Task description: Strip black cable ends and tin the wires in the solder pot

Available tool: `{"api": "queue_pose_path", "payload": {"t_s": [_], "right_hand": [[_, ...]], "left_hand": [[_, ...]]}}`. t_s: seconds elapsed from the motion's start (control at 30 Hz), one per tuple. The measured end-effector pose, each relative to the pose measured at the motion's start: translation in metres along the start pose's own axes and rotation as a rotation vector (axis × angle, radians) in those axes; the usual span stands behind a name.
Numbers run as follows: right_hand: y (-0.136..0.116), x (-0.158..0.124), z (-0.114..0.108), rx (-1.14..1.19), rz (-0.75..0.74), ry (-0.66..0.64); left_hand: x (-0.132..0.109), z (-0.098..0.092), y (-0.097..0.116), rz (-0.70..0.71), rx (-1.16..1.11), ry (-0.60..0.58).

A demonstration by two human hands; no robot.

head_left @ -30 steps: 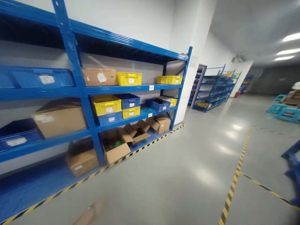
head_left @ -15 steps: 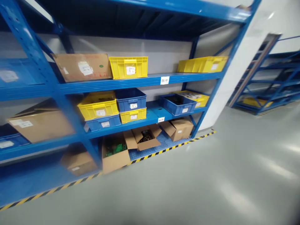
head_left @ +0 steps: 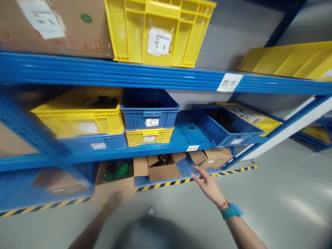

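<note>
My right hand (head_left: 209, 185) reaches forward in the air in front of the rack, its fingers apart and holding nothing; a teal band circles that wrist. My left hand (head_left: 112, 202) is smeared by motion and appears in front of an open cardboard box (head_left: 114, 188) with green parts inside; its fingers cannot be made out. Between the hands, farther back on the bottom level, an open cardboard box (head_left: 166, 173) holds black cable-like pieces. Another cardboard box (head_left: 218, 158) sits beyond my right hand.
On the middle shelf, a blue bin (head_left: 151, 119) is stacked on a small yellow bin (head_left: 149, 137). A yellow bin (head_left: 77, 121) stands left of them, another blue bin (head_left: 228, 126) right. A large yellow crate (head_left: 160, 20) is above. Striped tape (head_left: 166, 184) edges the floor.
The view has come much closer to the rack, so its bins look larger. Both my hands have come into view from below.
</note>
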State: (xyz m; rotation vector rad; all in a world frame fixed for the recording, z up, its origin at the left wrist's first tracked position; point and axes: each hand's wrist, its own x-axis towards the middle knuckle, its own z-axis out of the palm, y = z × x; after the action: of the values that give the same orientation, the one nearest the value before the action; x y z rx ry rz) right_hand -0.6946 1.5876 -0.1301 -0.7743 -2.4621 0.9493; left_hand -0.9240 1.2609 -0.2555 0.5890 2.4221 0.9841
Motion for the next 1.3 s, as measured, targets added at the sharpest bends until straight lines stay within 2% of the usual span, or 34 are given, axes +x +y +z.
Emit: {"api": "queue_pose_path", "payload": {"t_s": [0.07, 0.13, 0.2, 0.27, 0.33, 0.4, 0.53, 0.67, 0.77, 0.9, 1.07, 1.2, 1.3], "right_hand": [[-0.007, 0.047, -0.009, 0.066, 0.037, 0.022], [-0.011, 0.083, -0.016, 0.109, 0.052, 0.022], [-0.016, 0.111, -0.021, 0.161, 0.079, -0.008], [-0.025, 0.138, -0.026, 0.268, 0.134, -0.041], [-0.041, 0.171, -0.032, 0.436, 0.175, -0.057], [-0.062, 0.207, -0.038, 0.623, 0.201, -0.084], [-0.109, 0.265, -0.036, 0.926, 0.302, -0.335], [-0.143, 0.282, -0.008, 1.026, 0.329, -0.569], [-0.153, 0.284, 0.017, 1.077, 0.368, -0.657], [-0.159, 0.284, 0.039, 1.286, 0.402, -0.650], [-0.172, 0.284, 0.049, 1.463, 0.313, -0.585], [-0.172, 0.291, 0.030, 1.505, 0.251, -0.491], [-0.157, 0.298, 0.004, 1.531, 0.263, -0.390]], "left_hand": [[0.066, -0.019, 0.030, 0.025, -0.049, 0.050], [0.119, -0.041, 0.063, 0.074, -0.105, 0.127], [0.154, -0.059, 0.093, 0.140, -0.172, 0.179], [0.171, -0.070, 0.118, 0.198, -0.242, 0.213], [0.174, -0.073, 0.133, 0.228, -0.310, 0.237], [0.170, -0.069, 0.137, 0.225, -0.371, 0.247], [0.162, -0.058, 0.124, 0.162, -0.436, 0.251], [0.160, -0.056, 0.104, 0.080, -0.441, 0.260], [0.158, -0.055, 0.094, 0.038, -0.438, 0.257], [0.154, -0.051, 0.092, -0.002, -0.471, 0.247], [0.153, -0.056, 0.112, 0.009, -0.612, 0.191], [0.151, -0.065, 0.136, 0.067, -0.761, 0.185], [0.151, -0.074, 0.158, 0.110, -0.868, 0.241]]}}
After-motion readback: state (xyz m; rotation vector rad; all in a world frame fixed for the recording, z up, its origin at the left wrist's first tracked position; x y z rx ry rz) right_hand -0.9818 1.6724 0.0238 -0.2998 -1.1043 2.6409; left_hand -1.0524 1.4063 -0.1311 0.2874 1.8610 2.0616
